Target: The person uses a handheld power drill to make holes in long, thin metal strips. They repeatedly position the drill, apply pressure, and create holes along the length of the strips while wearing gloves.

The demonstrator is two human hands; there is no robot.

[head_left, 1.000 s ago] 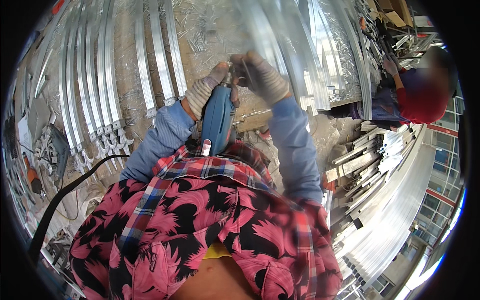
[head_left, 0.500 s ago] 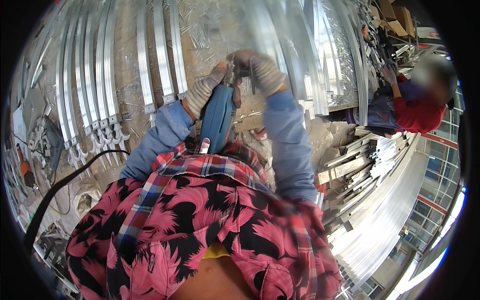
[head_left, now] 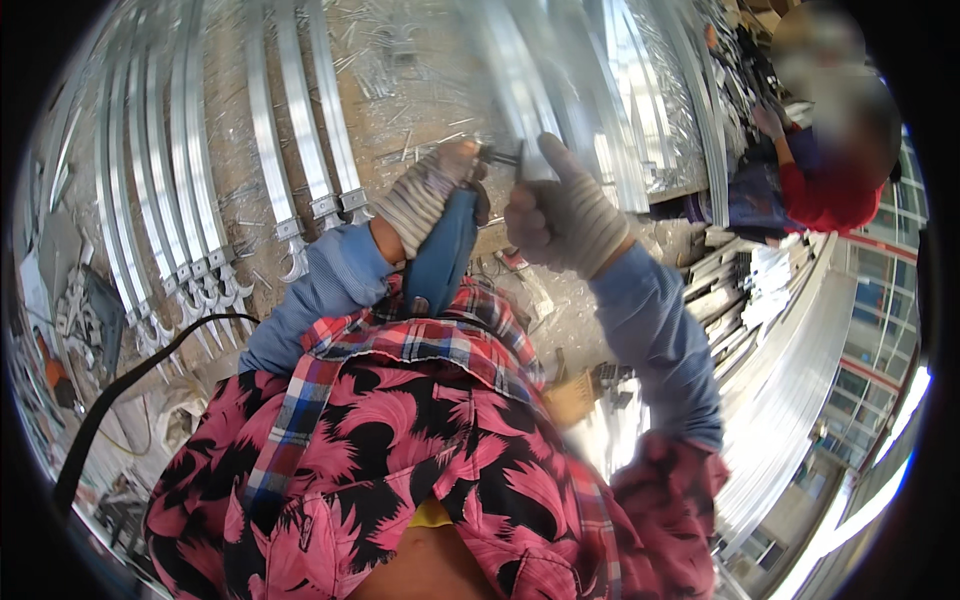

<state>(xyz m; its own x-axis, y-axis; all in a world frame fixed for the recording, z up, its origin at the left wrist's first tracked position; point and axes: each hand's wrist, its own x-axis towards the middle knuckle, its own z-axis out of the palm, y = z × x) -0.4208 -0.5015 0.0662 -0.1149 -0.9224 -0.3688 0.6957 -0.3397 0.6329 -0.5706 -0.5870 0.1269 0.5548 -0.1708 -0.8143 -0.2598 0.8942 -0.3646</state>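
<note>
The blue power tool (head_left: pixel 440 250) was up in front of the person's chest, its tip against a shiny metal strip (head_left: pixel 520 110). The left hand (head_left: pixel 425 195), in a knit glove, was wrapped tight around the tool. The right hand (head_left: pixel 565 215) pinched the strip by the tip. Many strips (head_left: pixel 190 180) lay in a row on the workbench (head_left: pixel 410 110). The work looked only partly done.

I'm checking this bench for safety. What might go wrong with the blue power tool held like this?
The right hand sits close to the tip of the blue power tool gripped by the left hand, so a slip might catch the knit glove. The black cable trails past the loose shirt and could snag.
</note>
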